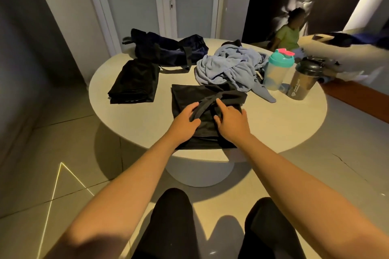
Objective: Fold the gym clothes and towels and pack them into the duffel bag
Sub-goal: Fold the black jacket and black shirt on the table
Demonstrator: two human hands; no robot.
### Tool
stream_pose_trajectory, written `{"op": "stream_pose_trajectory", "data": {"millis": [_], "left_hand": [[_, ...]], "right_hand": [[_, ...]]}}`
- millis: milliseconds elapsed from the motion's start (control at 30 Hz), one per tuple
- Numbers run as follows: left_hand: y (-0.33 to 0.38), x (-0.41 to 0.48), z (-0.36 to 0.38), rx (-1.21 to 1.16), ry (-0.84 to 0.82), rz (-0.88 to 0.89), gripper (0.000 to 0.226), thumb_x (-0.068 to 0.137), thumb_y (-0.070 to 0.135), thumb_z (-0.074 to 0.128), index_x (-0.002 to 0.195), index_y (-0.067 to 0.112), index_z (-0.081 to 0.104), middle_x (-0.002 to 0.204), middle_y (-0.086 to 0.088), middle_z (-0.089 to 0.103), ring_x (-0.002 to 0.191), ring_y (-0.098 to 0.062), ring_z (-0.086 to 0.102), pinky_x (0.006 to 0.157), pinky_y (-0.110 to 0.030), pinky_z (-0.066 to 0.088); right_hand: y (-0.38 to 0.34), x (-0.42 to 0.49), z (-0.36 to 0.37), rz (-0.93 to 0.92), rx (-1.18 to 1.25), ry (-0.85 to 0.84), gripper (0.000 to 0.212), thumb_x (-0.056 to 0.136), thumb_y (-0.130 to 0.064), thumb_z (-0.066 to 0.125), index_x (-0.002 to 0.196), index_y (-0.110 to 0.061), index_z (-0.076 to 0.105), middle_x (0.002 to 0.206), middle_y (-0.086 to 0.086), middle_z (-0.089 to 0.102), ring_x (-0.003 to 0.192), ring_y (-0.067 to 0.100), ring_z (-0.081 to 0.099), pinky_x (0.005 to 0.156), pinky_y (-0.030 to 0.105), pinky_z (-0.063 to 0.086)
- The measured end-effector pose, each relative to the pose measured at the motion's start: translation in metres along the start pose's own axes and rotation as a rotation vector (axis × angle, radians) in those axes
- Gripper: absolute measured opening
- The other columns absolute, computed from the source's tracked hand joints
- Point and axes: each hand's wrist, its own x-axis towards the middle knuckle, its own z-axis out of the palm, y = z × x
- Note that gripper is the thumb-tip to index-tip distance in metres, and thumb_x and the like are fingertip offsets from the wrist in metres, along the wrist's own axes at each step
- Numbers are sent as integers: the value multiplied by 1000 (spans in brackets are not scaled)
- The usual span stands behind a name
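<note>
- Garment: black garment (210, 96) lies flat on the near part of the round white table (284, 122), with its near edge at the table rim.
- Strip: narrow black strip (207, 104) of the same cloth runs diagonally across the top of the garment, between the two hands.
- Left hand (187, 118): rests on the garment; the fingers are curled round the lower end of the strip and grip it.
- Right hand (231, 122): rests on the garment just right of the strip. The index finger is straight and points away. The other fingers are bent down against the cloth; cannot tell whether they pinch it.
- Folded black stack (134, 82): lies on the left of the table, apart from the garment.
- Duffel bag (168, 48): dark navy, at the far left of the table, just behind the stack.
- Blue towel (229, 67): light blue and crumpled, behind the garment and overlapping its far edge.
- Teal shaker (277, 69): pink cap, upright, just right of the towel.
- Dark shaker (305, 80): upright beside the teal one; white print on its side is too small to read.
</note>
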Motion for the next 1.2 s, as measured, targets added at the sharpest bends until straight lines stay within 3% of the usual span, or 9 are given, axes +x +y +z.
{"op": "stream_pose_trajectory", "data": {"millis": [100, 267, 400, 533, 633, 700, 867, 1067, 1200], "left_hand": [[-5, -6, 0, -33, 89, 31, 48, 100, 8, 50, 142, 30, 53, 133, 3, 61, 115, -9, 60, 92, -21, 50], [-15, -15, -5, -148, 185, 46, 40, 100, 11, 48, 128, 36, 63, 122, 12, 67, 110, -5, 63, 97, -32, 55], [-9, -27, -4, -199, 349, 59, 38, 98, 11, 47, 105, 33, 77, 110, 15, 71, 104, -6, 65, 94, -29, 56], [-8, -36, -7, 126, 331, 66, 31, 94, 27, 52, 117, 40, 70, 102, 14, 71, 91, -9, 65, 82, -33, 57], [-17, -37, -10, 317, 222, -35, 46, 94, 41, 56, 140, 38, 50, 122, 6, 65, 107, -18, 62, 88, -37, 53], [-22, -35, -10, 328, 209, -42, 55, 95, 41, 56, 148, 34, 42, 133, 1, 60, 117, -22, 59, 93, -38, 51], [-11, -22, -7, 232, 126, -51, 54, 103, 25, 52, 155, 29, 36, 148, -4, 51, 128, -26, 53, 90, -25, 41], [-26, -30, -12, 116, 276, 26, 35, 96, 21, 58, 130, 28, 61, 117, 3, 64, 107, -19, 62, 90, -34, 54], [-26, -35, -14, 40, 310, -38, 32, 90, 34, 47, 117, 38, 64, 113, 8, 66, 101, -15, 63, 89, -47, 57]], "right_hand": [[-4, -15, 13, -9, 229, -63, 53, 104, -36, 46, 154, -21, 37, 147, 8, 51, 136, 30, 45, 120, 52, 24], [-7, -34, 19, -107, 96, 240, 42, 100, -35, 48, 135, -17, 61, 125, 3, 68, 120, 25, 59, 116, 49, 33], [-10, -40, 15, -138, 96, 220, 56, 99, -41, 49, 150, -20, 42, 100, 6, 67, 92, 27, 61, 81, 41, 51], [-8, -40, 17, -159, 74, 216, 67, 99, -48, 44, 159, -34, 16, 81, -6, 55, 80, 21, 56, 87, 44, 47], [-8, -38, 22, -122, -38, 84, 59, 101, -52, 37, 156, -31, 30, 125, 0, 64, 124, 23, 53, 117, 54, 26], [-14, -37, 21, -67, -145, -36, 59, 102, -56, 28, 154, -28, 35, 156, 3, 41, 149, 24, 27, 122, 59, 5], [-26, -32, 22, 123, -109, -165, 63, 104, -58, 14, 158, -28, 20, 165, 14, 14, 154, 31, -2, 115, 64, -10], [-22, -46, 33, -149, 31, 200, 43, 103, -42, 44, 129, -14, 64, 117, 8, 59, 112, 27, 54, 98, 42, 44], [-22, -47, 31, -162, 66, 113, 49, 100, -50, 46, 135, -19, 61, 122, 4, 60, 113, 23, 54, 98, 39, 45]]}}
